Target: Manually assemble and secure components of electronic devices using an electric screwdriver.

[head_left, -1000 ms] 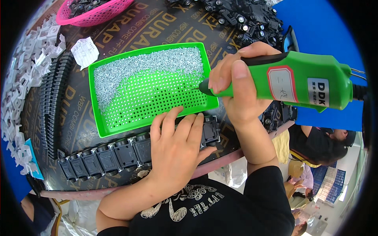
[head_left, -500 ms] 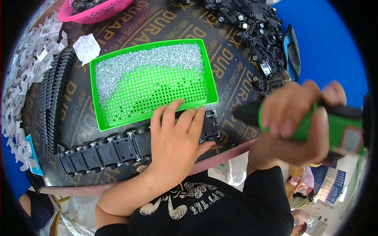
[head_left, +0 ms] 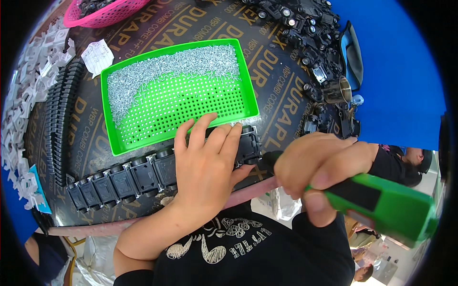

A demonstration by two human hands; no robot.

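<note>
A row of upturned black toy car chassis (head_left: 121,182) lies side by side along the near edge of the table. My left hand (head_left: 202,167) spans the right part of this row, fingers over its far side and thumb at its near side, hiding the chassis beneath. My right hand (head_left: 319,164) is wrapped round a green and black electric screwdriver (head_left: 400,207), just right of the row. The tool's dark nose points left toward the last chassis; its tip is blurred. Beyond my left fingertips sits a green perforated tray (head_left: 248,78) with many small silver screws (head_left: 181,62).
A stack of black ribbed parts (head_left: 62,119) and a pile of white plastic parts (head_left: 24,119) lie left, near a paper slip (head_left: 98,57). A pink basket (head_left: 105,16) stands far left. Black toy vehicles (head_left: 310,38) heap at the far right by a metal cup (head_left: 338,90).
My right hand has swung left and nearer with the screwdriver, bringing its nose close to the row's right end. My left hand keeps its place on the row. The whole view has shifted slightly.
</note>
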